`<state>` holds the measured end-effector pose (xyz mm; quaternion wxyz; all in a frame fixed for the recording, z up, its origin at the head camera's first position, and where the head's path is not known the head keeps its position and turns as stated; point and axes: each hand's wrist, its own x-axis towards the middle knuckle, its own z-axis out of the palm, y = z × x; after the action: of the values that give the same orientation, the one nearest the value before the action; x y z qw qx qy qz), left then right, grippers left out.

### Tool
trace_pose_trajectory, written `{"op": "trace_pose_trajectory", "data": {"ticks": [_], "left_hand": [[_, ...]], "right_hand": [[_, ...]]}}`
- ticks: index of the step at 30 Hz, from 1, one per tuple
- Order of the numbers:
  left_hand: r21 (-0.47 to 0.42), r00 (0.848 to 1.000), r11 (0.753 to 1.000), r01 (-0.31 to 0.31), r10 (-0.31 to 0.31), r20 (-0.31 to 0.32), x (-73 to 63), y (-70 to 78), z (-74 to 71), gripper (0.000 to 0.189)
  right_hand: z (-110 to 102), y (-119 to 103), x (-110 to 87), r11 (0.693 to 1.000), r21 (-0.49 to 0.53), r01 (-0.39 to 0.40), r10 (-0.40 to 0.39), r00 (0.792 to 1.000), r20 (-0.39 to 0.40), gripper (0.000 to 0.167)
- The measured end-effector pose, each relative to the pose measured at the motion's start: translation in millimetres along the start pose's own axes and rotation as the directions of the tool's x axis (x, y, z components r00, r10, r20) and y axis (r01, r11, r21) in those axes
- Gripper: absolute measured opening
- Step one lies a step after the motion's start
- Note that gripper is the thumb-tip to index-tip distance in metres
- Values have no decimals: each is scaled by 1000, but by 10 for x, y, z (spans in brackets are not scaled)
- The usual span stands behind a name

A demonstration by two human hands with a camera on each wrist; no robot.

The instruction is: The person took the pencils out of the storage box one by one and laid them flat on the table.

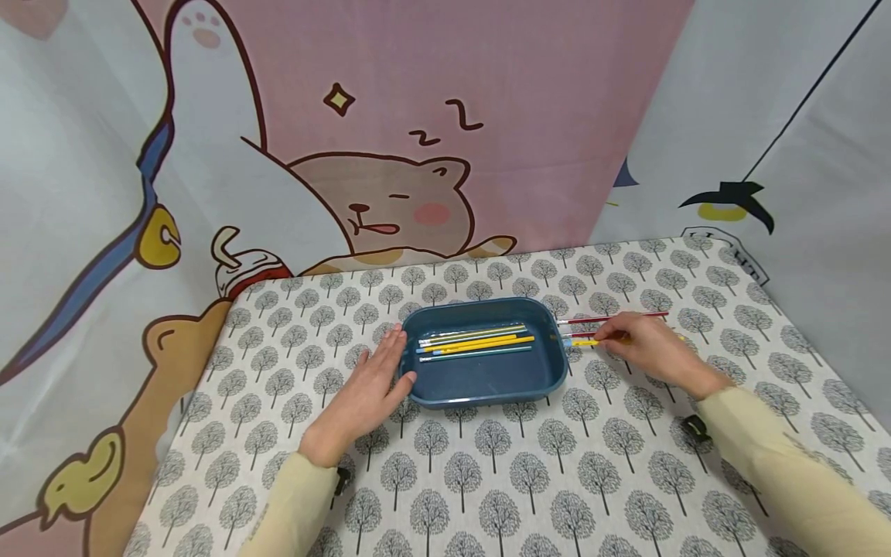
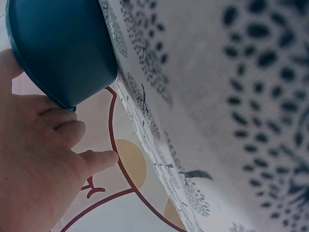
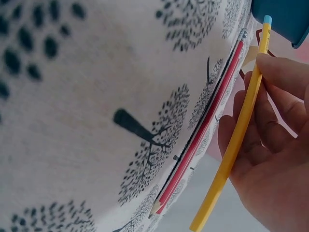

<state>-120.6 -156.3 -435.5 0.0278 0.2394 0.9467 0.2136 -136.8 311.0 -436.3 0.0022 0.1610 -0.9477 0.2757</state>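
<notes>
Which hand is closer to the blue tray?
The left. The left hand touches the tray at its left end. The right hand is off past the tray's right end, its fingers holding a yellow pencil.

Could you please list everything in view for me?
Tablecloth: one, white with black trees, across the foreground
Tray: one, dark blue, on the tablecloth
Pencils: at least four, yellow and green, in the tray
Red pencils: apparently two, red, right of the tray
Yellow pencil: one, yellow, right of the tray
Cartoon backdrop: count unclear, multicoloured, behind tablecloth
Wrist devices: two, black, at the wrists
Sleeves: two, pale yellow, on arms
Left hand: one, bare, touching the tray's left end
Right hand: one, bare, pinching the yellow pencil
</notes>
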Motion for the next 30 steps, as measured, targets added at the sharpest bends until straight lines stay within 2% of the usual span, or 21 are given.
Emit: {"op": "trace_pose_trajectory", "data": {"ticks": [13,30], "left_hand": [[-2,1000,1000,-1,1,6,1,-1,-4,70],[2,1000,1000,-3,3,3,-2,7,-7,70]], "right_hand": [[37,10,49,1000,2,-24,24,998,57,13],[52,33,68,997,-31,-74,76,993,86,11]]}}
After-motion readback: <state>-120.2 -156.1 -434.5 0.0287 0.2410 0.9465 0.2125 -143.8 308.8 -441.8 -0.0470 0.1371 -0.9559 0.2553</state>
